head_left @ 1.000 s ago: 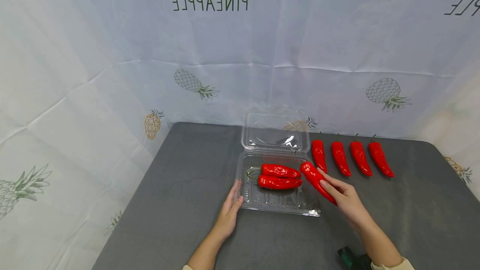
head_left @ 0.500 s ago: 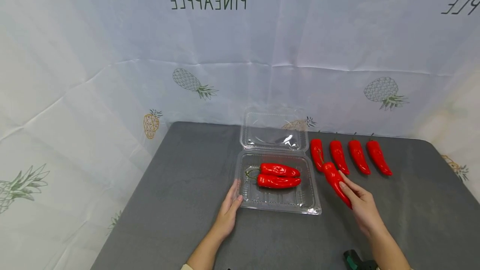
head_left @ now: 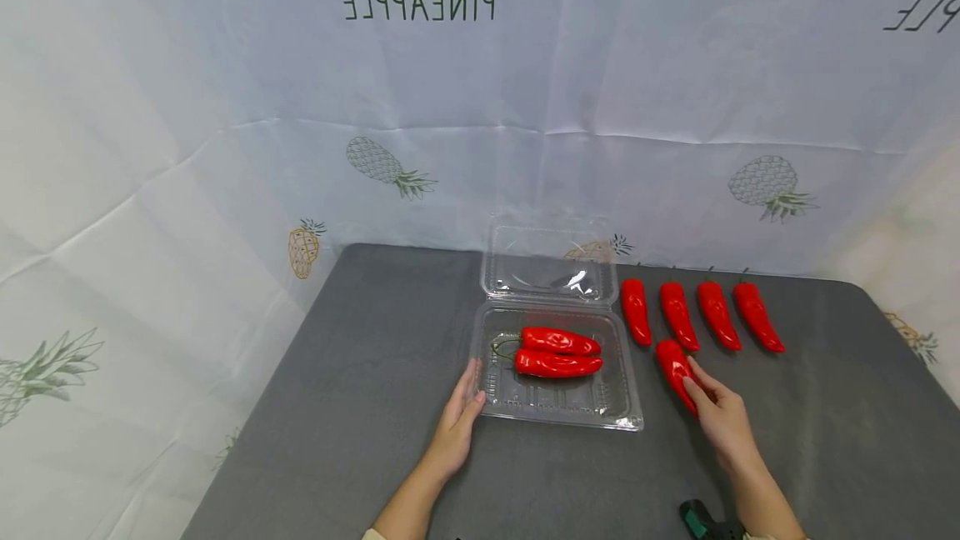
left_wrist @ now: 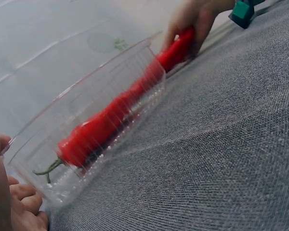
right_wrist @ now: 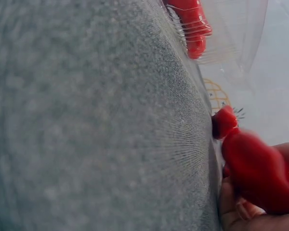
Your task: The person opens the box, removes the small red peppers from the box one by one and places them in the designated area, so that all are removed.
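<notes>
Hands: right hand pinches a red pepper; left hand grips the clear box by its left side.
Held pepper: outside, just right of the box.
Inside: two peppers, side by side.
Lid: open, folded back.
Row: four peppers on the worktop.
Count: seemingly two in, five out.

way in: container from above | in the way: lid behind, four peppers right-rear

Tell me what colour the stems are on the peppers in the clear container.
Green; the stems show best in the left wrist view.
</notes>
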Tool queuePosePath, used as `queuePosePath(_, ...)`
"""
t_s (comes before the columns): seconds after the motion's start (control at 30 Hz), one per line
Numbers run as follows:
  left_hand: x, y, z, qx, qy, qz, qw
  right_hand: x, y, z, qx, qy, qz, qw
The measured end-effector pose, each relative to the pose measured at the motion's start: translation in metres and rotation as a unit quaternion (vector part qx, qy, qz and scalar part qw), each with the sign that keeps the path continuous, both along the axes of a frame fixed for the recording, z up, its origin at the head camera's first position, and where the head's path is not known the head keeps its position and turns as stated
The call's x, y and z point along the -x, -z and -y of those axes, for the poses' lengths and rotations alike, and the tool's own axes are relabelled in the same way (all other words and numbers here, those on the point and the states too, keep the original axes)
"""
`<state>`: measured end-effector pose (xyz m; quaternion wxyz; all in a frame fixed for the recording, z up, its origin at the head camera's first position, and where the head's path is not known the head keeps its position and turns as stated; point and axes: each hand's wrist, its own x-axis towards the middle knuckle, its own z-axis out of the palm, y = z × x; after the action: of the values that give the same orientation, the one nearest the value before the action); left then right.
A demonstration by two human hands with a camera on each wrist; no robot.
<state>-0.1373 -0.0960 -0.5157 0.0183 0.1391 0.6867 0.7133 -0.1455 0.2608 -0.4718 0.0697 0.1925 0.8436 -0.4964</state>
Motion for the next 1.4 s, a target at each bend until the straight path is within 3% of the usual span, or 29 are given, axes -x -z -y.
queuePosePath(0.17, -0.0008, -0.0005, 0.001, 0.003, -0.007, 0.01, 0.9999, 0.0035, 0.0021, -0.0008, -0.025, -0.037, 0.013, 0.9989)
queuePosePath(0.37, -0.0017, -0.0013, 0.0008, 0.004, -0.008, 0.014, 0.9999, 0.0061, 0.0059, 0.0039, -0.092, -0.048, -0.006, 0.9946)
queuePosePath(0.5, -0.0011, -0.0015, 0.0001, 0.004, -0.004, 0.015, 0.9999, 0.0059, 0.0061, 0.0073, -0.115, -0.047, -0.031, 0.9918)
queuePosePath(0.67, -0.0004, -0.0023, -0.0005, 0.006, -0.003, 0.013, 0.9999, 0.0064, 0.0059, 0.0083, -0.133, -0.045, -0.031, 0.9896)
queuePosePath(1.0, -0.0012, -0.0028, 0.0001, 0.011, -0.009, 0.015, 0.9998, 0.0094, 0.0033, 0.0066, -0.137, -0.068, -0.022, 0.988)
queuePosePath(1.2, -0.0009, -0.0023, 0.0003, 0.016, -0.01, 0.0, 0.9998, 0.0103, 0.0022, 0.0068, -0.135, -0.065, -0.015, 0.9886)
queuePosePath(1.4, -0.0015, -0.0037, 0.0003, 0.015, -0.007, 0.014, 0.9998, 0.0107, 0.0025, 0.0063, -0.129, -0.058, -0.013, 0.9898)
